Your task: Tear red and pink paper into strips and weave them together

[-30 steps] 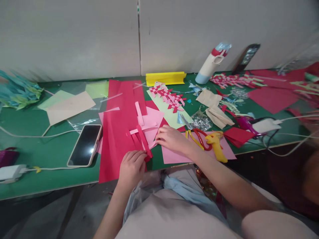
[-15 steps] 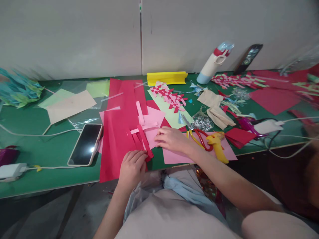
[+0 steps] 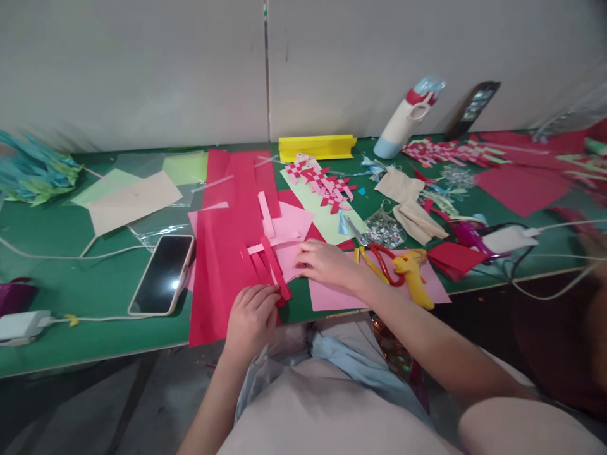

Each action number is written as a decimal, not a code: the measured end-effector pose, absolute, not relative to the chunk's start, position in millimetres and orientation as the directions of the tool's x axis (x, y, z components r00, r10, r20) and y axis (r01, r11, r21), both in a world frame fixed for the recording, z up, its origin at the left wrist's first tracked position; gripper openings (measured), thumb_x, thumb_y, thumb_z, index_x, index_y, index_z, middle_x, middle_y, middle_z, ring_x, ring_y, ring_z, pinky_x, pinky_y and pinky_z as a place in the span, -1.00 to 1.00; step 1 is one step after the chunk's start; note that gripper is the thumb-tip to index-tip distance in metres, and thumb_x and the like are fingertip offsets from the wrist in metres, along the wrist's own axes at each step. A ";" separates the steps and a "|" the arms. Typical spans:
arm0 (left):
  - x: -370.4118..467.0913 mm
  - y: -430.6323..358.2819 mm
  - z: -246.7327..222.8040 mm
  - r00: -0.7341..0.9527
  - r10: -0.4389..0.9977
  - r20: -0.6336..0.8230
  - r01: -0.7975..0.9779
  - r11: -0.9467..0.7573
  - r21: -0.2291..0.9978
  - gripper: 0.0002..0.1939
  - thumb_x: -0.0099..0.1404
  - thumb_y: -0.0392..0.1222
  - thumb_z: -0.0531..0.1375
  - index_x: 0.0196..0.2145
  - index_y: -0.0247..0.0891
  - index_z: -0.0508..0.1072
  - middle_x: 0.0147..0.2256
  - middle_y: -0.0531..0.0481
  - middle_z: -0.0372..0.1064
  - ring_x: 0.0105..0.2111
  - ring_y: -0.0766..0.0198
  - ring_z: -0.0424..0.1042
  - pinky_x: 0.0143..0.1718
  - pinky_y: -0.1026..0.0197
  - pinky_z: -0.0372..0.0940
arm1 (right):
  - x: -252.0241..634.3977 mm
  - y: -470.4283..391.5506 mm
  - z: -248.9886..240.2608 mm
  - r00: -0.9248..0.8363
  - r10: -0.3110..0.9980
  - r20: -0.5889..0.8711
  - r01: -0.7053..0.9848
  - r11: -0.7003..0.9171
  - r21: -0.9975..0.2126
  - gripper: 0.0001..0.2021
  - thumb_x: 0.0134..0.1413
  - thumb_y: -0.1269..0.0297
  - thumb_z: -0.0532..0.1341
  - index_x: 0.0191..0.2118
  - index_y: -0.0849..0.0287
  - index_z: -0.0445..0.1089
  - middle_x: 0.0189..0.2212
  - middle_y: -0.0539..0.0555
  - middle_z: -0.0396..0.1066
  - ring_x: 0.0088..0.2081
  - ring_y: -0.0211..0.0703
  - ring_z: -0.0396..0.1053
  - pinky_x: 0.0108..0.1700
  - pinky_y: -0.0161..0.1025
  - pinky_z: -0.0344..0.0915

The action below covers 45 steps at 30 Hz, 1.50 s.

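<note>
My left hand [image 3: 253, 314] has its fingers curled together over the lower end of a folded red paper strip [image 3: 275, 268]. That strip crosses a pale pink paper strip [image 3: 277, 243]. Another pink strip [image 3: 266, 213] lies just above them. My right hand [image 3: 328, 263] is closed, its fingertips at the right edge of a pink paper sheet [image 3: 289, 227]; whatever they pinch is hidden. Beneath my left hand and beside the strips spreads a large red paper sheet [image 3: 222, 278]. Woven red and pink paper fish [image 3: 322, 183] lie on a pale green sheet [image 3: 308, 212].
Right of my right hand are red-handled scissors [image 3: 385, 265] and a yellow glue gun [image 3: 411, 275] on pink paper. A phone [image 3: 162, 275] lies at left. Behind stand a bottle [image 3: 403, 126] and a yellow folded piece [image 3: 317, 148]. White cables cross both sides.
Almost nothing differs; the view has shifted very slightly. Both hands keep their places at the paper strips.
</note>
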<state>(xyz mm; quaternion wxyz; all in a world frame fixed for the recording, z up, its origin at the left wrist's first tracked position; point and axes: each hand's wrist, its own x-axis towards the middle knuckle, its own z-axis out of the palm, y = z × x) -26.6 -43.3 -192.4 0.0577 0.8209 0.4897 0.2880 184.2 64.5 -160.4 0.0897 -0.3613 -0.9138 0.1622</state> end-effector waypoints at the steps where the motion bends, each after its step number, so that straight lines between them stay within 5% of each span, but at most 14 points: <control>1: -26.5 -43.3 -192.7 0.354 0.837 0.417 0.770 -0.514 0.377 -0.77 0.23 -0.43 0.10 -0.23 -0.25 0.49 -0.14 -0.05 0.52 -0.15 0.14 0.41 -0.08 0.03 0.29 | 183.7 65.2 -159.9 -0.724 0.688 0.041 0.631 0.686 -0.362 -0.87 0.13 0.28 0.24 -0.28 0.21 0.50 -0.30 0.10 0.40 -0.16 -0.12 0.33 -0.15 -0.23 0.23; 15: -26.9 -43.0 -192.4 0.359 0.832 0.423 0.768 -0.521 0.372 -0.76 0.23 -0.43 0.09 -0.24 -0.22 0.49 -0.16 -0.07 0.52 -0.17 0.13 0.42 -0.10 0.01 0.31 | 183.5 66.7 -154.4 -0.878 0.451 0.157 0.445 0.892 -0.077 -0.77 0.24 0.34 0.07 -0.36 0.22 0.45 -0.31 0.12 0.38 -0.24 -0.14 0.26 -0.17 -0.20 0.19; 21: -27.1 -43.5 -194.2 0.353 0.829 0.434 0.781 -0.516 0.351 -0.78 0.21 -0.43 0.10 -0.25 -0.26 0.49 -0.17 -0.09 0.51 -0.18 0.11 0.41 -0.12 0.04 0.31 | 186.5 57.1 -153.5 -0.860 0.490 0.143 0.496 0.868 0.009 -0.79 0.26 0.33 0.05 -0.30 0.17 0.42 -0.26 0.07 0.38 -0.31 -0.22 0.27 -0.36 -0.28 0.07; 33: -28.8 -43.5 -197.0 0.357 0.823 0.442 0.806 -0.511 0.300 -0.72 0.20 -0.43 0.06 -0.19 -0.24 0.46 -0.19 -0.14 0.47 -0.20 0.09 0.39 -0.15 0.03 0.31 | 189.3 42.6 -158.0 -0.866 0.465 0.186 0.448 0.885 -0.127 -0.76 0.28 0.43 0.00 -0.22 0.17 0.42 -0.27 0.10 0.45 -0.37 -0.28 0.31 -0.33 -0.33 0.15; 45: -27.5 -43.9 -205.4 0.254 0.839 0.482 0.844 -0.435 0.312 -0.53 0.17 -0.43 0.07 0.07 -0.33 0.24 -0.06 -0.27 0.37 -0.15 0.06 0.39 -0.12 0.05 0.32 | 174.3 44.3 -132.2 -0.935 0.277 0.219 0.307 0.945 0.115 -0.69 0.30 0.48 -0.09 -0.24 0.20 0.40 -0.29 0.07 0.43 -0.41 -0.30 0.26 -0.47 -0.25 0.00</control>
